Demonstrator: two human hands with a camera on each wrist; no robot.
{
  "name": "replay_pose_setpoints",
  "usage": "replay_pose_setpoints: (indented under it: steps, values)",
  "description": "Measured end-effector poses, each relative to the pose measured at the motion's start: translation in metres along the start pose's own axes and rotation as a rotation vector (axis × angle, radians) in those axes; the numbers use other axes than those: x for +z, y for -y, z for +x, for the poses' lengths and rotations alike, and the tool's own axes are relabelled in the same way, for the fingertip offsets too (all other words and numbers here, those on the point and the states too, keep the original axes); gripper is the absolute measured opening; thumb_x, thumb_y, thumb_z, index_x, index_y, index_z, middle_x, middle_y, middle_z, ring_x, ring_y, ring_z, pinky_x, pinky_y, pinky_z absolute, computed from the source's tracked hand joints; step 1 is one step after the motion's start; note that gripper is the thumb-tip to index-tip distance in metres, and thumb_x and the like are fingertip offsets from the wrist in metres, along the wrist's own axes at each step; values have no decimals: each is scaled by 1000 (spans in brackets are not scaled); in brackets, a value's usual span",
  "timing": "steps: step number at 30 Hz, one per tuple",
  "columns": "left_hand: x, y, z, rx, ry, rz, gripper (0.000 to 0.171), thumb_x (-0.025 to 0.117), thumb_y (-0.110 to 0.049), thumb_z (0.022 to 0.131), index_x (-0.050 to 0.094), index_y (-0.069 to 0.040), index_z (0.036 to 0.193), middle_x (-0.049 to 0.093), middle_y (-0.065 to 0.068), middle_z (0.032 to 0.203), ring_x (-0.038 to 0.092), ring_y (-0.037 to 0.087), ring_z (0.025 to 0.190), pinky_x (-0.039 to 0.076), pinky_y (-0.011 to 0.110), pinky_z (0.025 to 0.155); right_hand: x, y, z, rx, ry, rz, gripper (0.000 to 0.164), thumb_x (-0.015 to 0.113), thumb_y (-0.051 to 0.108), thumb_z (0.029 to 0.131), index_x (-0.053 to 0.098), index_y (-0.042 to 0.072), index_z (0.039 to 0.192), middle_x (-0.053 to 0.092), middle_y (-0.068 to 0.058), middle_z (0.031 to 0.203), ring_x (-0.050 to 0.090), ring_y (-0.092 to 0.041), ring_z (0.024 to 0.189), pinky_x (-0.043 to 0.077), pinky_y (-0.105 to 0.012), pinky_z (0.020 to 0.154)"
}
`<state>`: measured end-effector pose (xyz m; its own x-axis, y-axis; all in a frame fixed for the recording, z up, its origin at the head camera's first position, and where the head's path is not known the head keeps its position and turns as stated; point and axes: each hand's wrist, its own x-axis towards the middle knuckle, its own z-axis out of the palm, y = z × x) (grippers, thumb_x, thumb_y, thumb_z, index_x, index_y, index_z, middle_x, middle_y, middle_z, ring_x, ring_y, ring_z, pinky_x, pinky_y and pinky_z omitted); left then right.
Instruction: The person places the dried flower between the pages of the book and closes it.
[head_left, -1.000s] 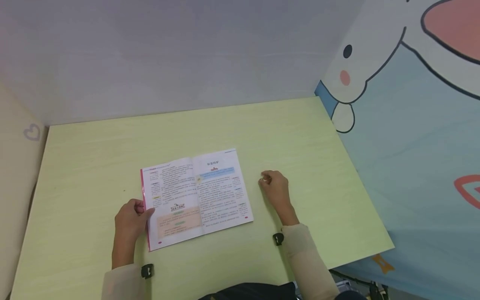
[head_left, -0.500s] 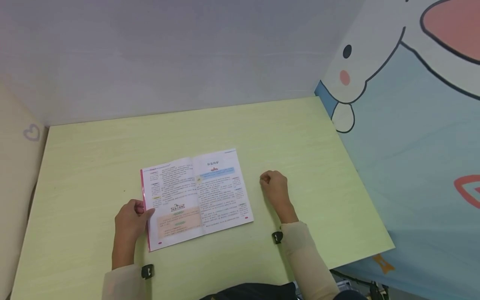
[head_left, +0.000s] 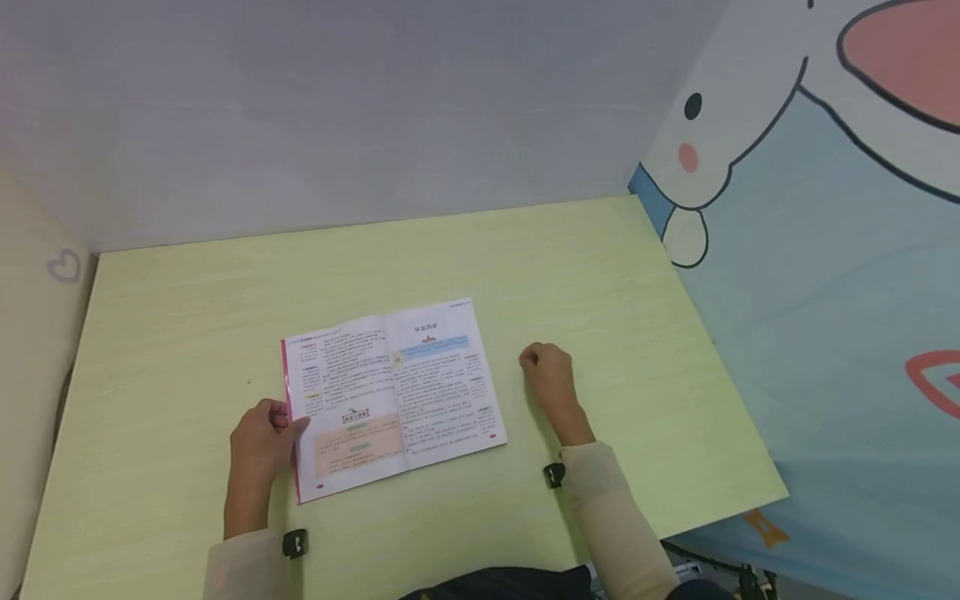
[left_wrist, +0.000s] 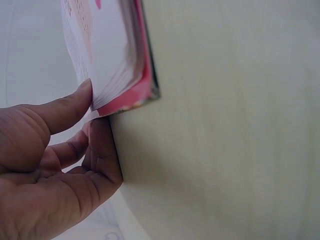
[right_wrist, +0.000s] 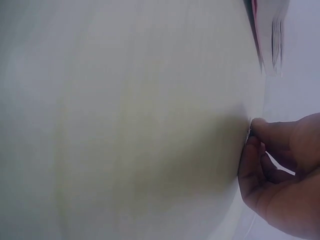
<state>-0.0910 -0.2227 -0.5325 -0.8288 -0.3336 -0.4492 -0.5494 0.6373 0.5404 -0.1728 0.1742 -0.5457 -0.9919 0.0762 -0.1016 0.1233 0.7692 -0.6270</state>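
An open book (head_left: 442,400) with printed pages and a pink cover edge lies tilted on the pale yellow-green table. My left hand (head_left: 258,442) grips its left edge. In the left wrist view the thumb (left_wrist: 75,102) presses on the pages, while the curled fingers (left_wrist: 102,150) are at the underside. To the right of the book, apart from it, my right hand (head_left: 551,383) is low over the table with thumb and forefinger together. A tiny dark, glinting thing (right_wrist: 250,130) shows at their tips in the right wrist view; its kind cannot be made out.
The table (head_left: 375,258) meets a pale wall (head_left: 360,108) at the back. A blue panel with cartoon figures (head_left: 817,333) runs along the right side, and a cream wall (head_left: 37,350) is on the left. Both wrists wear small black devices (head_left: 295,543).
My right thumb and forefinger have drawn closer together, and the small gap between them no longer shows in the head view. The left hand and the book have stayed in place.
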Motion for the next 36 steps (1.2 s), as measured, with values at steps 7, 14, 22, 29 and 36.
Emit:
replay_pose_setpoints:
  steps: [7,14,22,29,36]
  values:
    - [1,2,2,18,0,11,39,67,-14,94,50,10,120,54,23,103,53,34,92,46,33,68,-1,-6,-1,17,-48,75,6,67,4,93,72,5,88,67,-9,81,58,-22,73,46,-34,67]
    - [0,0,0,8,-1,7,39,68,-13,94,50,10,119,54,24,103,53,35,92,47,34,69,-6,-7,-4,64,-70,115,7,68,9,94,73,5,91,68,-9,80,57,-21,70,44,-32,64]
    - [0,-1,0,-11,9,12,39,67,-14,95,50,9,120,53,23,104,53,35,93,47,33,70,-11,-4,-6,144,-19,223,9,69,13,94,74,5,94,70,-7,83,60,-20,76,44,-29,65]
    - [-1,0,0,-4,11,6,39,67,-15,95,50,10,120,53,24,105,52,35,94,46,34,71,-12,-5,-2,117,-51,153,8,69,10,92,75,5,94,70,-8,85,60,-21,76,45,-29,64]
    - [-1,0,-1,3,11,0,38,67,-14,95,50,9,120,53,23,105,53,34,93,47,33,70,-6,-7,5,40,-29,14,10,70,4,88,73,3,98,64,-10,82,57,-25,77,45,-37,70]
